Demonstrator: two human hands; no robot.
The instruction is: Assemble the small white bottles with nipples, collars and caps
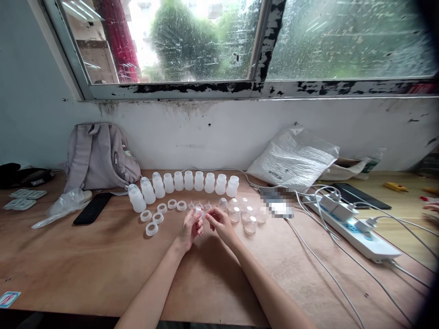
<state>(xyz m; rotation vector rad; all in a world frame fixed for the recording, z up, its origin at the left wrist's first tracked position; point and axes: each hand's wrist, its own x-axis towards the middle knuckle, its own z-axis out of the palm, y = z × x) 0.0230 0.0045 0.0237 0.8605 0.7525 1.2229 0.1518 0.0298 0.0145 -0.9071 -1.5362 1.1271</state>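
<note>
My left hand [190, 228] and my right hand [219, 221] meet over the middle of the wooden table [85, 274]. Both pinch a small clear silicone teat [199, 211] between their fingertips. A curved row of several white translucent bottles [187, 181] stands just beyond the hands. White screw rings [157, 217] lie to the left of the hands. Clear caps [244, 214] lie to the right. A few more small teats [206, 206] rest behind the fingers.
A grey backpack [99, 155], a black phone [92, 208] and a crumpled clear bag [65, 203] sit at the left. A white plastic bag [293, 157], a power strip [356, 230] with chargers and trailing cables lie at the right. Another person's hand [432, 211] shows at the far right edge.
</note>
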